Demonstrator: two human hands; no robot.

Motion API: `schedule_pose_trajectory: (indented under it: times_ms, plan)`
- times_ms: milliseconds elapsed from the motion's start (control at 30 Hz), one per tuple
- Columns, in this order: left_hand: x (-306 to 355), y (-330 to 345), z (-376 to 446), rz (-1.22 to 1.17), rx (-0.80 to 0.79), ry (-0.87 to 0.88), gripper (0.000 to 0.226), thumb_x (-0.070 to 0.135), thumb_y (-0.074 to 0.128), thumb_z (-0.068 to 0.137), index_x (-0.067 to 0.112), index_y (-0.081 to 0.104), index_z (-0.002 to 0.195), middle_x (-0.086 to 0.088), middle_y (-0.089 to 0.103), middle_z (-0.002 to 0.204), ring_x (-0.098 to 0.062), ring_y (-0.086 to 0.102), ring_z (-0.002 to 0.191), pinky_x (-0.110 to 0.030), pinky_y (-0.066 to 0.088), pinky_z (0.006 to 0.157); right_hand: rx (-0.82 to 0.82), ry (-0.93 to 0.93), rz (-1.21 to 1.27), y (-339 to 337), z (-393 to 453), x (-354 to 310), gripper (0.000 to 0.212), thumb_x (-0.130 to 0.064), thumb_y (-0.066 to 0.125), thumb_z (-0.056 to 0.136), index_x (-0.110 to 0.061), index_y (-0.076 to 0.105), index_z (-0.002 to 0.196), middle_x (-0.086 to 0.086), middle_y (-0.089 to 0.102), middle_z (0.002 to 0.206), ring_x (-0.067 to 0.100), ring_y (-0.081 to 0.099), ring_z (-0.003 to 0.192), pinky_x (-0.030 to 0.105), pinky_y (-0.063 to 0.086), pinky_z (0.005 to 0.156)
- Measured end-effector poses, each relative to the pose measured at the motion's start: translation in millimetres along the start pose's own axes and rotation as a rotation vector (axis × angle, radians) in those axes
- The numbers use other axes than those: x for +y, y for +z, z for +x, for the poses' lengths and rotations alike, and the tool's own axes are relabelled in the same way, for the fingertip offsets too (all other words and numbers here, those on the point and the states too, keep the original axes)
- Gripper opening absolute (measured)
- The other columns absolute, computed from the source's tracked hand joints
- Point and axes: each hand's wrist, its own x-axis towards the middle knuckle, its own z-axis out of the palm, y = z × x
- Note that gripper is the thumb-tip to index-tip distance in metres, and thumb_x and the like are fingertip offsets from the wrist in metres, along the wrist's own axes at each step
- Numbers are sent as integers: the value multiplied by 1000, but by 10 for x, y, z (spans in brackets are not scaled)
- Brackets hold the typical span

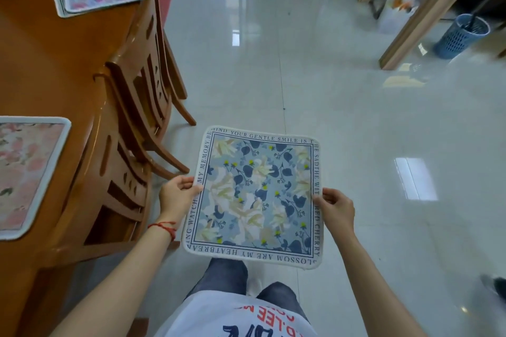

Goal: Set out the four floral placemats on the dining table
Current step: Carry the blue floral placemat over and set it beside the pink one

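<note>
Both grips pinch blue floral placemat (256,197), white text-printed border, held flat.

A thin red string bracelet (164,227) circles the left wrist. Below it: a white T-shirt (219,317) with orange and blue letters, and dark grey trousers (224,276).

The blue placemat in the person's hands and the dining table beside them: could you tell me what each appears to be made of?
The blue placemat, held flat by the left hand and right hand, looks like soft printed fabric, matte, with a fuzzy pale edge; the exact fibre is unclear. The dining table looks like orange-brown varnished wood, with a soft sheen on its top.
</note>
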Motion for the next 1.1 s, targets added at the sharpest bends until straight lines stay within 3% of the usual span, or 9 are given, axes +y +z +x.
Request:
schedule_pose_trajectory:
  times_ms: [133,233,333,400,633,833,933,1100]
  plan:
    - [317,107,460,-7,-10,4,23,0,69,76,-1,62,97,-11,63,87,-24,61,79,-31,50,76,4,-5,27,153,447,-279,15,-12,70,76,-13,64,90,-5,65,75,10,63,71,22,50,66]
    - [604,153,795,-24,-16,1,21,1,67,77,0,62,98,-8,64,85,-24,62,79,-30,51,73,18,-2,20,275,798,-518,17,-11,70,75,-10,66,92,4,68,81,19,65,77,31,52,76]
    - [865,190,1116,-55,-14,-12,22,2,67,77,2,62,98,-9,64,87,-26,63,80,-34,53,76,23,0,22,386,1120,-772,20,-12,70,76,-8,66,96,6,68,84,20,64,78,31,51,77]
    - [1035,219,1314,-65,-25,-6,23,2,66,78,0,61,100,-8,64,85,-24,62,78,-30,52,71,28,-1,34,452,1325,-918,21,-12,70,75,-9,67,95,8,69,85,21,65,79,35,53,79]
    - [1482,390,1918,-43,0,-24,24,3,68,77,0,63,100,-13,66,92,-29,65,83,-40,54,81,1,1,73,573,1995,-1349,21,-12,70,75,-7,68,96,9,71,86,22,68,80,36,55,78]
    - [1945,689,2375,-72,44,-25,24,1,68,76,-1,63,100,-10,65,86,-22,62,76,-31,50,74,-56,-28,69,622,2807,-1774,19,-12,72,73,-11,67,92,8,71,86,23,68,81,39,54,81]
    - [2175,867,2550,-102,79,-28,23,0,68,77,0,63,99,-1,62,77,-18,60,72,-22,47,62,-109,-53,62,609,3231,-2006,21,-12,71,74,-7,68,94,10,71,87,24,68,81,40,55,82]
    - [2487,1139,2761,-148,153,-64,23,0,67,77,-2,63,100,-11,63,87,-23,60,76,-21,47,62,-186,-80,29,533,3819,-2374,21,-12,71,73,-7,68,94,9,71,86,23,68,81,39,55,80]
